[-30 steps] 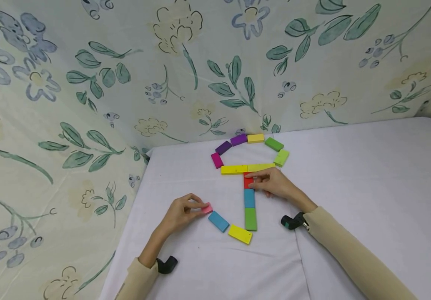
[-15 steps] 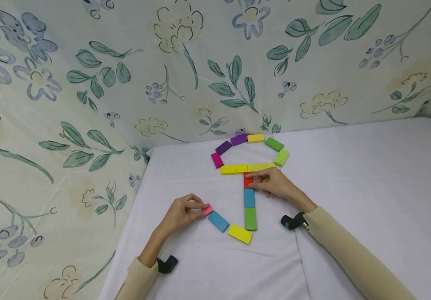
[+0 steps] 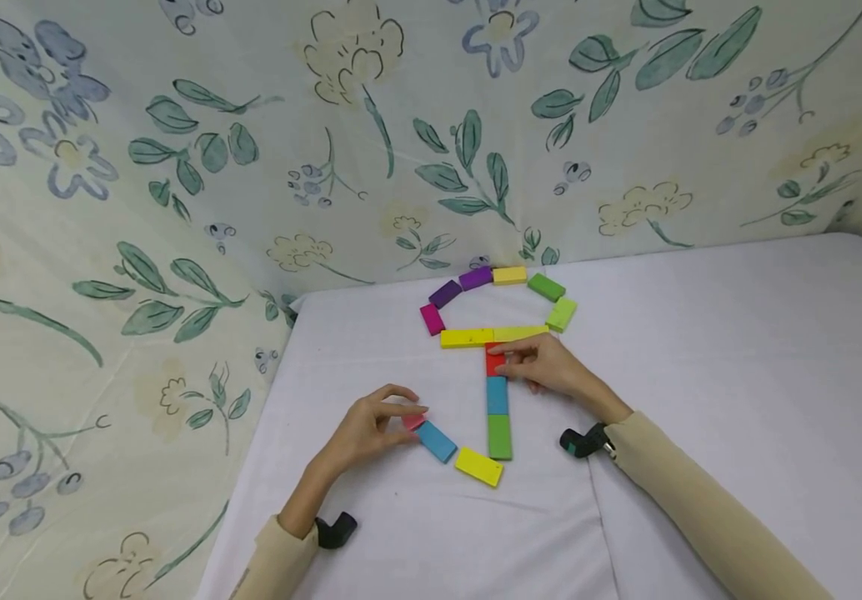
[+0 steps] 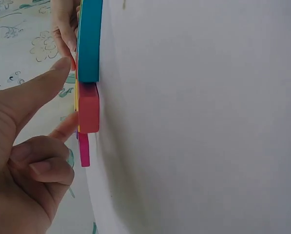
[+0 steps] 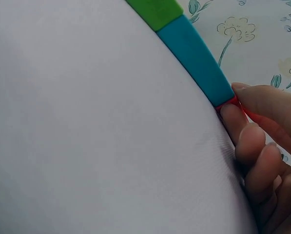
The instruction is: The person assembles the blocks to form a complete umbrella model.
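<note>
My left hand (image 3: pixel 368 429) is around a small pink block (image 3: pixel 413 422) on the table, thumb and index finger spread apart. In the left wrist view the thumb stands off the pink block (image 4: pixel 89 109), while the index fingertip is right at its side. One end of that block meets a blue block (image 3: pixel 437 442), and a yellow block (image 3: pixel 479 467) lies just beyond. My right hand (image 3: pixel 551 367) pinches a red block (image 3: pixel 494 363) at the top of a straight column. Below it in the column are another blue block (image 3: pixel 497 396) and a green block (image 3: pixel 499 437).
Two yellow blocks (image 3: pixel 467 338) form a bar above the column. Over the bar, purple (image 3: pixel 445 294), magenta (image 3: pixel 432 319), yellow (image 3: pixel 509 276) and green (image 3: pixel 547 287) blocks make an arch near the floral cloth (image 3: pixel 371 208) behind. White cloth (image 3: pixel 701 375) covers the table.
The pink block shifted slightly right and down to meet the blue block. My left thumb and finger then let it go and spread apart. The right hand stays on the red block.
</note>
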{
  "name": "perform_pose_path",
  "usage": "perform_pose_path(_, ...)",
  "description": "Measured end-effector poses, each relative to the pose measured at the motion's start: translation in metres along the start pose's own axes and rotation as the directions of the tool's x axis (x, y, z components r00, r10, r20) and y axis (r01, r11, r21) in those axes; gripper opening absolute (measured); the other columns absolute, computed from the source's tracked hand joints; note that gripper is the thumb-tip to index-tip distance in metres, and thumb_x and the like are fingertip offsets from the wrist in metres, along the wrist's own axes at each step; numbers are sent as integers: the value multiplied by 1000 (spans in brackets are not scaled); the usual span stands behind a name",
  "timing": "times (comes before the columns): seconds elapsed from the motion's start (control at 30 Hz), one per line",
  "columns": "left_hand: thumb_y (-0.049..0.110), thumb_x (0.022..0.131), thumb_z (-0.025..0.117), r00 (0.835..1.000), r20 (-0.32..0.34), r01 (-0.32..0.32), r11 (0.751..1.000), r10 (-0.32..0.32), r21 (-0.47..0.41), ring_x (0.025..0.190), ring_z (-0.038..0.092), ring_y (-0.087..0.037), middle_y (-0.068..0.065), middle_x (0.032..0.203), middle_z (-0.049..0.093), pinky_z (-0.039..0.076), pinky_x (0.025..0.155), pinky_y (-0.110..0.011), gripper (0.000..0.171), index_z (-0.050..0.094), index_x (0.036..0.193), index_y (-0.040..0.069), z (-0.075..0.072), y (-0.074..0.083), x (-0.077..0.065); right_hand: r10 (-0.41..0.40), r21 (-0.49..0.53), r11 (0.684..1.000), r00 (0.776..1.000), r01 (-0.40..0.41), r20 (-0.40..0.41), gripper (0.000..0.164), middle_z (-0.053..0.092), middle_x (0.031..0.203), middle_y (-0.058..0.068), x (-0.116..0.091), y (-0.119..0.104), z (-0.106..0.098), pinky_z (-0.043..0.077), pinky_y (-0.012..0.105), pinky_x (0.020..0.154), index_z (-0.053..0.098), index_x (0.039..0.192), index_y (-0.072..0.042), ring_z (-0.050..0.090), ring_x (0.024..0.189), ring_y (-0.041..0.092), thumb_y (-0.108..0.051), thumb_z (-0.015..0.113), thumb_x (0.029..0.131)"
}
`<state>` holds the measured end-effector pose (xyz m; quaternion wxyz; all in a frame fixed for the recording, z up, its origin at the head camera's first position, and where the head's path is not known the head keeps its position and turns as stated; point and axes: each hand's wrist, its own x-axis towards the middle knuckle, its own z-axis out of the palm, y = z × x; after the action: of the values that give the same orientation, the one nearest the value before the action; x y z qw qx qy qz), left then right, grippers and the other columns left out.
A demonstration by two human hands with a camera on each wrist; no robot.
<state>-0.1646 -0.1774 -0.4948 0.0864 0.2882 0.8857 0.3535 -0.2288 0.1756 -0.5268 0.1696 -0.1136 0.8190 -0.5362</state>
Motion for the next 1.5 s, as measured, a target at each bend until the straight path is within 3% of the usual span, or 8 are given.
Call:
perform_pose_path(0.2,22,85,87,994,89,-75,992,65,107,69,45,-7,-2,126,66,39,63,-14,37,79,121,22,8,11,0,5,-1,1000,1000,-5,0,37,63,84,6,0,0,0,42,24,47,74,129,-19,50,51,16,-29,78,94)
perform_pose_path(0.37,21,85,86,990,98,-118,981,104,153,88,57,-13,-2,117,68,47,70,-16,31,81,116,19,14,14,-2,0,-3,1000,1000,0,3,36,63,85,7,1,1,0,41,23,47,74,129,-20,49,51,17,-29,78,94)
perform_pose_path(0.47,19,84,86,990,91,-123,980,110,158,94,59,-12,0,112,68,49,73,-17,29,82,113,18,15,14,-3,1,1,1000,1000,-1,2,36,63,85,7,2,1,0,41,23,47,74,129,-21,49,51,17,-29,78,94)
perform_pose_path(0.7,18,86,85,988,141,-89,986,69,138,87,57,-13,2,113,68,45,69,-17,26,83,112,20,11,18,-3,3,17,1000,1000,-3,-7,36,65,85,6,1,2,0,39,23,45,75,127,-21,49,48,15,-30,80,93)
perform_pose_path(0.93,20,85,86,982,171,-105,988,85,111,106,64,-15,0,121,69,56,87,-23,37,79,121,18,17,33,0,6,14,1000,1000,-6,-2,39,64,83,7,2,3,0,39,23,45,75,128,-19,49,48,15,-31,80,92)
perform_pose_path(1.13,26,86,86,974,190,-154,979,128,131,105,65,-14,3,119,69,53,84,-18,36,79,121,20,32,48,2,-3,13,1000,1000,3,-2,41,64,83,8,2,2,1,39,23,45,74,129,-16,48,48,13,-32,80,92)
perform_pose_path(1.33,24,86,86,974,160,-181,974,159,137,95,63,-10,5,109,70,46,75,-12,28,82,114,19,44,49,2,2,15,1000,1000,-2,-3,38,65,83,6,2,2,2,40,23,45,75,127,-21,49,48,14,-32,80,92)
perform_pose_path(1.5,23,86,87,973,132,-206,970,189,129,94,66,-10,4,108,72,50,77,-13,25,82,110,17,47,49,2,1,15,1000,1000,-1,-7,37,66,83,5,2,3,1,39,23,44,75,127,-22,49,47,15,-32,80,92)
